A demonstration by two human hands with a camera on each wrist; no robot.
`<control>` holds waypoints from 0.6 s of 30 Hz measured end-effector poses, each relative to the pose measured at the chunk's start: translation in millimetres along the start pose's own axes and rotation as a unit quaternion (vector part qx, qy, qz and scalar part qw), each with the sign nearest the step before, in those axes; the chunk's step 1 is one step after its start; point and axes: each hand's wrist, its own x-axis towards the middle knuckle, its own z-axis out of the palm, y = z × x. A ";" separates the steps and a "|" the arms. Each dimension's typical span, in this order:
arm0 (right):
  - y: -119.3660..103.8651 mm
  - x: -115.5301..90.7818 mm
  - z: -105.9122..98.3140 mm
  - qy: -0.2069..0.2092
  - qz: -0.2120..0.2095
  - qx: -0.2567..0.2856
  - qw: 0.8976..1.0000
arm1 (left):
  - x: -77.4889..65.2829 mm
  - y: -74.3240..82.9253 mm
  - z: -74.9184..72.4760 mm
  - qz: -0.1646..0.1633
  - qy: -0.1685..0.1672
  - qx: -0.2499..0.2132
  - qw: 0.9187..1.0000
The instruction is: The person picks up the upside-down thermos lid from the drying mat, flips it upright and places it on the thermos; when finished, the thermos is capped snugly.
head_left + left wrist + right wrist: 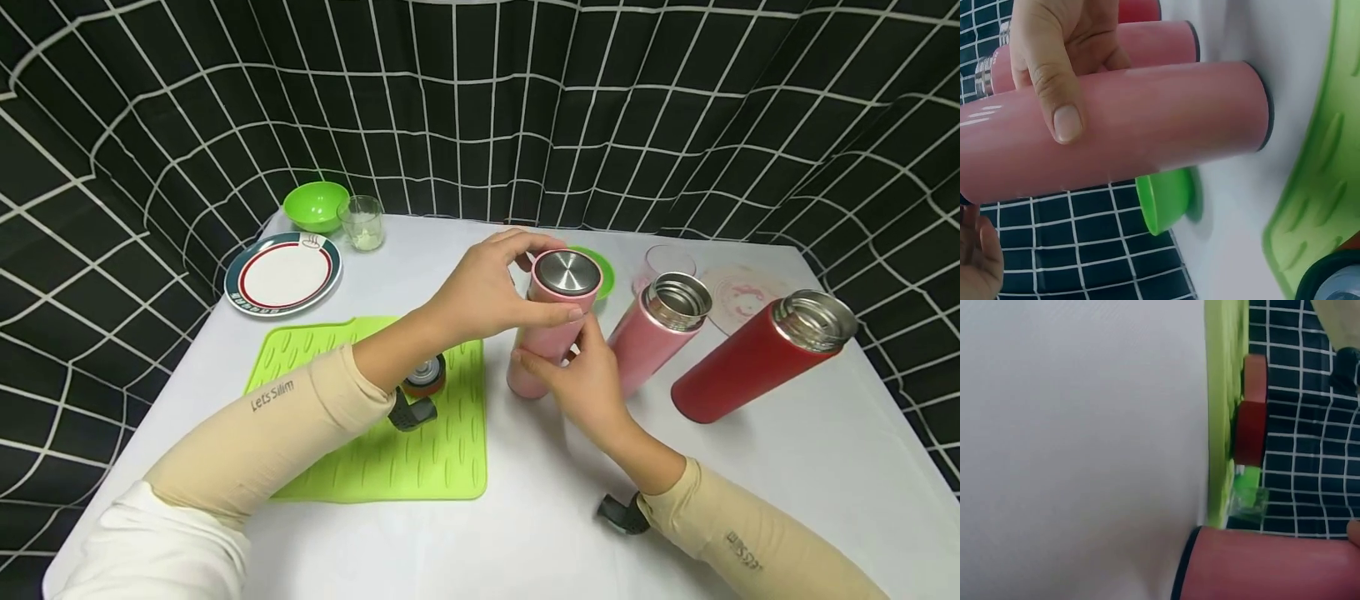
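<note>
Tho tbl [528, 483] wht — curtain [495, 100] blk

In the head view, fingers of the left hand [487, 287] go out of sight behind the capped bottle [543, 342], which also covers most of a green bowl [604, 279]. The right hand [592, 383] hides part of the open pink bottle [652, 342] low down. At lower left, the left sleeve [292, 425] masks much of the mat [461, 450]; a lid [424, 379] is partly hidden too. The right sleeve [765, 533] leaves the frame at lower right, its lettering hard to read. The left wrist view crops the capped bottle at left and the red bottle [1138, 10] at top. The right wrist view blurs the glass [1249, 504].
</note>
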 end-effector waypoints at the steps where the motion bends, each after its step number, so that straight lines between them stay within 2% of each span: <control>1: 0.0 0.7 -0.6 0.000 -0.005 -0.001 1.000 | 0.3 -0.7 -0.2 -0.003 -0.005 -0.005 1.000; 5: 0.8 3.4 -1.9 -0.003 -0.023 0.007 1.000 | 1.4 -4.3 1.9 0.003 -0.012 -0.032 0.999; 12: 0.5 3.4 -1.1 -0.020 -0.031 0.013 0.999 | -1.2 -11.0 7.7 0.051 0.008 -0.061 0.997; 16: 0.7 2.4 -1.1 -0.026 -0.033 0.015 0.999 | -1.3 -11.8 10.1 0.069 0.019 -0.066 0.995; 18: 1.3 2.1 -1.3 -0.027 -0.033 0.016 0.999 | -1.8 -12.4 11.1 0.067 0.020 -0.069 0.995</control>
